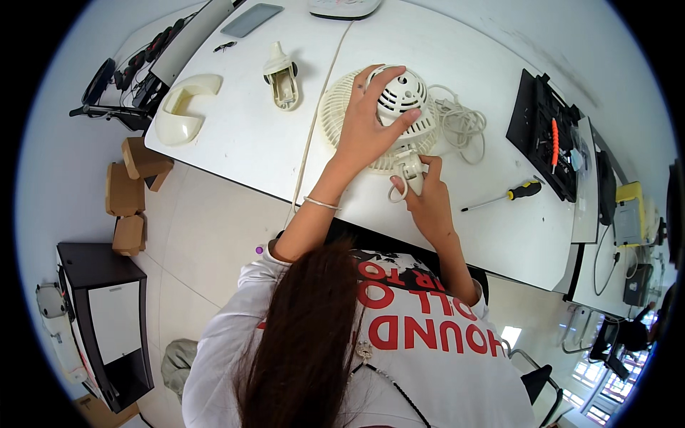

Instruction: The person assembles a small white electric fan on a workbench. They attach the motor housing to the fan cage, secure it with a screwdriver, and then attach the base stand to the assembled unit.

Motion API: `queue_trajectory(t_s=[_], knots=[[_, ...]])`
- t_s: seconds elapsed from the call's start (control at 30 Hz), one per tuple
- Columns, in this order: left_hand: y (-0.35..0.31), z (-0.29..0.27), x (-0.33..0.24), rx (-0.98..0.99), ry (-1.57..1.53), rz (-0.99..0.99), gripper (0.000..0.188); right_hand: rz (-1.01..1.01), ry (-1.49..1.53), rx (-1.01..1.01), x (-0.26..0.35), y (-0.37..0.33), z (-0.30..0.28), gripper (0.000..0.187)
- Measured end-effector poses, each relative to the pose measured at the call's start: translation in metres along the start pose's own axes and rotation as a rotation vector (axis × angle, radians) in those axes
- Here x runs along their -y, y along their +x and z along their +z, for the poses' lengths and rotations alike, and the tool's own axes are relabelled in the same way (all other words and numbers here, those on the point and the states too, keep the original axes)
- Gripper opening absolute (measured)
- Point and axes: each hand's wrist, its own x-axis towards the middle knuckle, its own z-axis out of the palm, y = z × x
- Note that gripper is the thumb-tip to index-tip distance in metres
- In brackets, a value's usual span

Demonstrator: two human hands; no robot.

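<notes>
A cream-white electric fan head lies face down on the table, its round grille [335, 114] underneath and its slotted motor housing [402, 94] on top. My left hand [371, 128] wraps over the housing, thumb on the near side and fingers on the far side. Just nearer to me, my right hand [430, 203] grips the fan's neck joint [410, 167] between thumb and fingers. A short loop of wire [397, 194] hangs by my right thumb. Beside the fan on the right lies its coiled power cord [462, 128].
A yellow-black screwdriver [524, 190] and a black tool case [546, 128] lie to the right. On the left are a curved cream cover [187, 110], a hollow cream housing part [282, 80] and a grey tray [252, 20]. A thin cable [321, 103] crosses the white table [242, 153].
</notes>
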Motion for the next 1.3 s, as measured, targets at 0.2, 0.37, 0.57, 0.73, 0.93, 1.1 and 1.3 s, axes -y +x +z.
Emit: queue_trajectory(t_s=[0.2,0.37,0.57,0.73,0.93,1.1,1.3], knots=[[0.002,-0.001,0.006,-0.014,-0.012,0.045,0.059,0.278,0.796,0.175,-0.003,0.005,-0.014,0.054],[0.001,0.001,0.002,-0.008,0.026,0.030,0.058,0.285,0.896,0.223,-0.004,0.003,-0.016,0.046],[0.008,-0.003,0.002,0.018,-0.032,0.018,0.056,0.397,1.170,0.280,-0.008,0.002,-0.013,0.045],[0.009,-0.002,0.004,0.012,0.015,0.044,0.055,0.452,1.293,0.331,-0.017,0.004,-0.012,0.047],[0.006,-0.002,0.000,0.009,0.034,0.041,0.056,0.283,0.795,0.148,-0.004,0.002,-0.012,0.048],[0.003,0.000,-0.003,-0.009,0.070,0.051,0.056,-0.017,-0.109,-0.069,-0.006,-0.003,-0.003,0.046],[0.001,0.001,-0.002,-0.012,0.065,0.047,0.057,-0.003,-0.405,-0.124,0.004,-0.008,0.001,0.047]])
